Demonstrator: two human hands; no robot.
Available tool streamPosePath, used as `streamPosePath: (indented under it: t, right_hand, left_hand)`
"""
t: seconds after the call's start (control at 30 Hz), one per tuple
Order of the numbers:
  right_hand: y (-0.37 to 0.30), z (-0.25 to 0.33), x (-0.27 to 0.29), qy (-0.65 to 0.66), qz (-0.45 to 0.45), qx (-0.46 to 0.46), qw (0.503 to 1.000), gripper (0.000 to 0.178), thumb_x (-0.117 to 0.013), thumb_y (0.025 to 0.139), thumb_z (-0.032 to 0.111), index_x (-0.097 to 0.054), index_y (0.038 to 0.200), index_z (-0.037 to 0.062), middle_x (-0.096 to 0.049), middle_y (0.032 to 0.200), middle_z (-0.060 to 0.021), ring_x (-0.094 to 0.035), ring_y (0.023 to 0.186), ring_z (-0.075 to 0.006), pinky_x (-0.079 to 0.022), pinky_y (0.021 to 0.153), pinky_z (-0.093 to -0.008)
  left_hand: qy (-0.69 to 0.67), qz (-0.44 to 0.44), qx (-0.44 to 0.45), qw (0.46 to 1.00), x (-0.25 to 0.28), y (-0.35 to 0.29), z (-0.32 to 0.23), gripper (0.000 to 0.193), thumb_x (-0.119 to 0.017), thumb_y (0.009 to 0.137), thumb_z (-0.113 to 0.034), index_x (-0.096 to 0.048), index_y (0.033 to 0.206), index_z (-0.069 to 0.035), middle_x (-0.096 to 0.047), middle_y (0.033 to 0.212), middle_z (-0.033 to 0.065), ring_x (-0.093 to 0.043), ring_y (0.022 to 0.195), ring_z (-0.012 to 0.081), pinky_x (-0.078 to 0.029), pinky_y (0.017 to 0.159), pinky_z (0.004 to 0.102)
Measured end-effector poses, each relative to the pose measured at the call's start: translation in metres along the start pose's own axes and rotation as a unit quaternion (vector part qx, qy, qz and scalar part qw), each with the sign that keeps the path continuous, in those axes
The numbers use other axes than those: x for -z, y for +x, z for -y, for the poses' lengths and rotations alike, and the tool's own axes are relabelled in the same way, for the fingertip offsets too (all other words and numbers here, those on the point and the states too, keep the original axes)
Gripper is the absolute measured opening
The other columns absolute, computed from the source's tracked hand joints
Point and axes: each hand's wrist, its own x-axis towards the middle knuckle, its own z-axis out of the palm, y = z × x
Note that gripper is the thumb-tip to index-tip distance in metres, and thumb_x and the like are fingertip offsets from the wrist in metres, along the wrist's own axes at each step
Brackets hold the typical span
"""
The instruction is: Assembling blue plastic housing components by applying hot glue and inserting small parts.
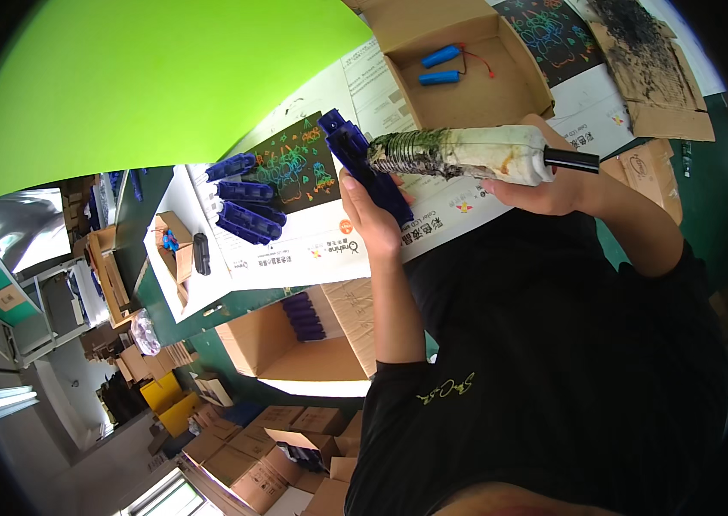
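My left hand is closed around a long dark blue plastic housing, held tilted above the white printed sheets. In my right hand I grip a grimy off-white cylindrical tool. It has a ribbed, blackened front part and a thin black piece at its rear. The front end of the tool meets or overlaps the housing; whether they touch cannot be told. To the left of my left hand, several similar blue housings lie grouped on the sheets. My right fingers are partly hidden by the tool.
A cardboard box with two blue cylindrical cells on red wires stands at the far side. Black-stained cardboard lies far right. A bright green panel rises at the left. Below the table edge, another box holds dark blue parts.
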Motion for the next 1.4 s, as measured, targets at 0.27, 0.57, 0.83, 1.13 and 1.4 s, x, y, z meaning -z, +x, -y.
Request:
streamPosePath:
  t: [0.27,0.57,0.83,1.13,1.4]
  right_hand:
    - [-0.005,-0.001,-0.004,-0.023,-0.01,0.038,0.999,0.03,-0.067,0.074,0.012,-0.062,0.098,-0.0045,-0.064,0.081,-0.0114,-0.057,0.067,-0.0206,-0.046,0.064,-0.0296]
    - [-0.015,0.015,-0.005,-0.022,0.01,-0.018,1.0,0.026,-0.066,0.076,0.015,-0.063,0.097,0.0007,-0.066,0.083,-0.0142,-0.063,0.074,-0.0295,-0.048,0.068,-0.0347]
    - [-0.009,0.007,-0.007,-0.052,-0.004,0.019,0.998,0.027,-0.067,0.075,0.016,-0.063,0.097,0.0007,-0.067,0.084,-0.0136,-0.063,0.074,-0.0293,-0.049,0.066,-0.0346]
    - [0.001,0.013,-0.002,-0.008,-0.029,-0.054,0.998,0.029,-0.07,0.076,0.021,-0.064,0.095,-0.0006,-0.067,0.081,-0.0129,-0.064,0.072,-0.022,-0.049,0.065,-0.0318]
    - [-0.006,-0.008,-0.006,-0.129,-0.062,0.007,0.99,0.031,-0.069,0.078,0.026,-0.065,0.096,0.0017,-0.067,0.079,-0.0139,-0.063,0.069,-0.0266,-0.048,0.064,-0.0335]
  left_hand:
    - [-0.003,-0.013,0.007,1.0,0.0,0.001,0.003,0.051,-0.023,0.1,-0.045,-0.048,0.109,-0.001,-0.058,0.067,0.0119,-0.053,0.043,0.0179,-0.044,0.04,0.027]
    - [-0.02,-0.004,0.009,1.0,0.001,0.0,0.002,0.048,-0.025,0.102,-0.039,-0.046,0.117,0.001,-0.056,0.074,0.0089,-0.052,0.046,0.0143,-0.044,0.042,0.025]
    - [-0.017,0.001,-0.01,1.0,-0.001,0.001,0.001,0.05,-0.024,0.1,-0.044,-0.049,0.107,0.0,-0.058,0.068,0.0105,-0.054,0.045,0.0173,-0.045,0.041,0.0262]
    - [-0.016,0.018,0.003,1.0,0.003,-0.001,0.003,0.049,-0.023,0.101,-0.043,-0.045,0.109,0.0,-0.055,0.069,0.0092,-0.053,0.047,0.0147,-0.044,0.042,0.0248]
    - [-0.025,0.02,0.005,0.999,0.002,0.001,0.003,0.049,-0.023,0.101,-0.043,-0.046,0.109,-0.001,-0.056,0.069,0.0092,-0.053,0.046,0.0146,-0.044,0.042,0.0242]
